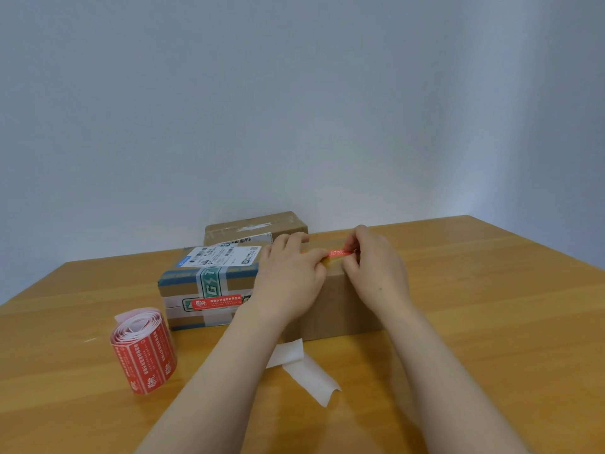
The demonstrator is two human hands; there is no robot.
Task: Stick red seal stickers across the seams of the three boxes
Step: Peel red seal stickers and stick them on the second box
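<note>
- Head view: left hand point(288, 280), pinching left end of narrow red seal sticker point(339, 253).
- right hand point(376, 267), pinching its right end, atop plain brown cardboard box point(337, 309).
- red sticker roll point(144, 352), near left.

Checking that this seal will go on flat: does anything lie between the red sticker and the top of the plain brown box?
Nothing visible does. The left hand and right hand pinch the red sticker by its ends just over the plain brown box; only the hands themselves are near its top.
</note>
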